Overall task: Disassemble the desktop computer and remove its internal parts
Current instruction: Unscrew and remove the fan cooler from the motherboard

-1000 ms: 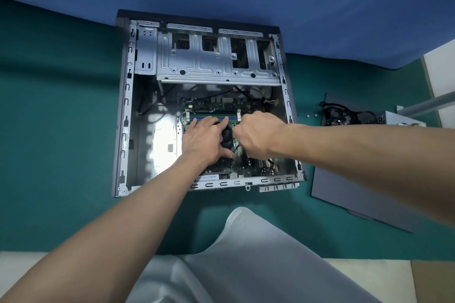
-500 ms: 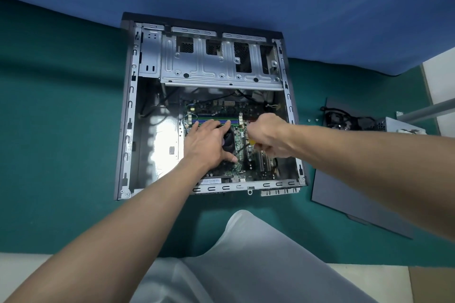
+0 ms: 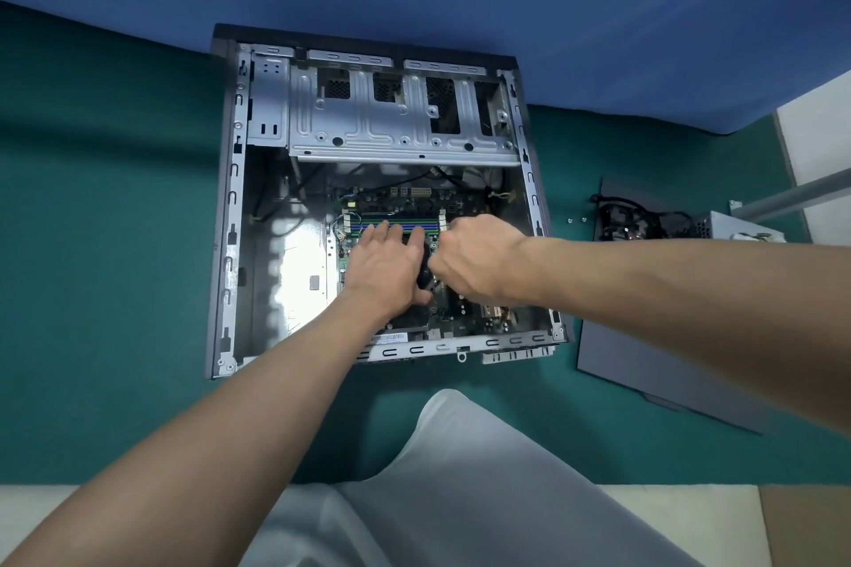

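Now left hand (image 3: 384, 265) flat on cooler (image 3: 424, 279), right hand (image 3: 479, 260) curled alongside

Inside the open computer case (image 3: 232, 207), the left hand (image 3: 384, 267) lies spread over the motherboard (image 3: 405, 198), the right hand (image 3: 479, 262) curled just beside it.

Base is a dark teal-green cloth surface (image 3: 115, 244). Lying flat on it, open side up: a grey metal desktop computer case (image 3: 230, 244). Just right of the case, 2 tiny silver screws (image 3: 576, 220) on bare cloth, then a flat dark grey side panel (image 3: 644, 359). A silver boxy power supply (image 3: 737, 226) w/ tangled black cables (image 3: 621, 219) sits at the panel's far end, cant tell if it's on panel or cloth tbh.
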{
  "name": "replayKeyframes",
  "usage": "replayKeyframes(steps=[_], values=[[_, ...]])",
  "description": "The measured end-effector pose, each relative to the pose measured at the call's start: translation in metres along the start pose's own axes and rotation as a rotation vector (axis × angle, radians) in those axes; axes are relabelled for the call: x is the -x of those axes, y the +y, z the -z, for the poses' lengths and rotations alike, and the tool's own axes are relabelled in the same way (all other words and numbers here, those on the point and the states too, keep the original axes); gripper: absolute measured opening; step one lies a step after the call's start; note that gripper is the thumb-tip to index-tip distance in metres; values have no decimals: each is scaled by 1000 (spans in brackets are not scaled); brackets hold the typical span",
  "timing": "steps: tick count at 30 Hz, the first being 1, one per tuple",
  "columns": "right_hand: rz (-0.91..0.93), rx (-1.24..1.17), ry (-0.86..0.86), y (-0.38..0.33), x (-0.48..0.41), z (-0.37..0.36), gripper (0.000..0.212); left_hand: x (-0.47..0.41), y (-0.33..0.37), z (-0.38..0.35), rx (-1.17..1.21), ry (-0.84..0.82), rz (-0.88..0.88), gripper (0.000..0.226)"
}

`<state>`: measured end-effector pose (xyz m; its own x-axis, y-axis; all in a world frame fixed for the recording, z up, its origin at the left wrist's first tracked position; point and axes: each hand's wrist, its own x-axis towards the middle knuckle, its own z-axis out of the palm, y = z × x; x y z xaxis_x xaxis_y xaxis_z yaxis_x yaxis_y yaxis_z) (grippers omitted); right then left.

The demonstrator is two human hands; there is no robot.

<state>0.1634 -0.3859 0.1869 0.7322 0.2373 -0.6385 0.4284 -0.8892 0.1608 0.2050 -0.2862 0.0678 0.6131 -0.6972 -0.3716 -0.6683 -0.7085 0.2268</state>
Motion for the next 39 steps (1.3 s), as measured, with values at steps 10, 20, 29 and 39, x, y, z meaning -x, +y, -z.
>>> replayKeyframes(steps=[10,20,29,39], values=[[-827,-1327,-295,12,-17,-4,15,-2,-3,0,37,-13,7,100],[-17,-137,-38,16,2,-15,31,-3,-4,-2,68,-28,8,103],[-808,-1361,-309,16,-16,-10,20,-3,-4,-3,66,-38,24,108],[211,162,42,4,10,-12,22,-2,-3,-1,73,-38,17,104]])
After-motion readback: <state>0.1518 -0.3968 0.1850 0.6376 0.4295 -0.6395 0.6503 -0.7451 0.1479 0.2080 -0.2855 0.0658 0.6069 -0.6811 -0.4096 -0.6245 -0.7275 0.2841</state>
